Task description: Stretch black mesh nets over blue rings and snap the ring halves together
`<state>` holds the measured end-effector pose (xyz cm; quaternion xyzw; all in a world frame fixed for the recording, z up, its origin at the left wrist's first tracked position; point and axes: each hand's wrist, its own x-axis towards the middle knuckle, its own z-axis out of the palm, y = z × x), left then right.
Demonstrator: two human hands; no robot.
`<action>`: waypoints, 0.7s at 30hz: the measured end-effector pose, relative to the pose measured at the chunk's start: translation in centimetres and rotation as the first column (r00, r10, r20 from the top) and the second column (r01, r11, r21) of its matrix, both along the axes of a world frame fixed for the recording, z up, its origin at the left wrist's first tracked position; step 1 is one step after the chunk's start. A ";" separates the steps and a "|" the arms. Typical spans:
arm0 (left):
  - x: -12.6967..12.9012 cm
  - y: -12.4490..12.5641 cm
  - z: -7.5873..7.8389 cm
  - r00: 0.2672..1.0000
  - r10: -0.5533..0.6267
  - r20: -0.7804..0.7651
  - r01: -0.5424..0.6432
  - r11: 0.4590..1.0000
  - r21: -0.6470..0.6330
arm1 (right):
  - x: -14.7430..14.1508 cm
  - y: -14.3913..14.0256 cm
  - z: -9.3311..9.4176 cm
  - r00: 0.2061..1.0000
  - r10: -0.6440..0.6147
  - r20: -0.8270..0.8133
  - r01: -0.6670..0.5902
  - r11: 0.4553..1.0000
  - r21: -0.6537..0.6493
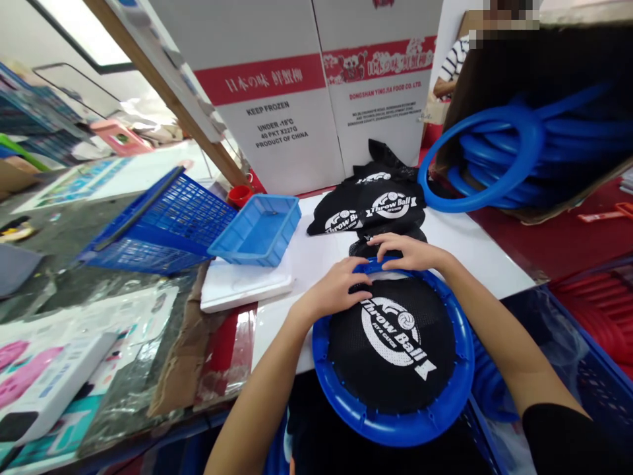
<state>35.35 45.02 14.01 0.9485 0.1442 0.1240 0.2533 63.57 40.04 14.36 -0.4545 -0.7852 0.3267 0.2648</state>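
- Nearest lay the blue ring (395,422) with black mesh (390,343) stretched across it, overhanging the white table's (316,264) near edge.
- Left hand (333,290) pressed on the mesh at the ring's far rim, fingers curled.
- Right hand (408,252) gripped that rim beside it.
- Spare mesh pieces (376,204) lay beyond, by a blue tray (257,231).

My white table (475,247) carries the blue hoop (395,422) with its black mesh at six o'clock, overhanging the near edge. A pile of black mesh covers (368,208) lies at twelve. At ten sit a white board (242,287) and a small blue tray (257,231).
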 end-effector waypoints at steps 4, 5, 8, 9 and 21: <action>-0.7 0.9 -0.4 0.998 0.019 -0.065 -0.020 1.000 -0.010 | 0.5 -0.4 0.4 0.996 0.052 0.073 -0.039 0.985 -0.170; -1.1 1.2 -0.2 0.995 0.052 -0.080 -0.053 0.999 -0.001 | 0.6 -0.5 0.5 0.992 0.062 0.110 -0.036 0.974 -0.225; -2.0 1.6 0.4 0.972 0.185 -0.144 -0.176 0.982 0.071 | 0.5 -0.6 0.4 0.979 0.053 0.194 0.005 0.958 -0.287; -2.2 1.6 0.6 0.964 0.212 -0.161 -0.201 0.976 0.086 | 0.4 -0.6 0.2 0.977 0.045 0.210 0.016 0.960 -0.279; -2.6 2.5 0.7 0.962 0.272 -0.009 -0.264 0.924 -0.278 | -0.2 -0.1 -0.7 0.990 -0.011 0.140 0.034 0.985 -0.167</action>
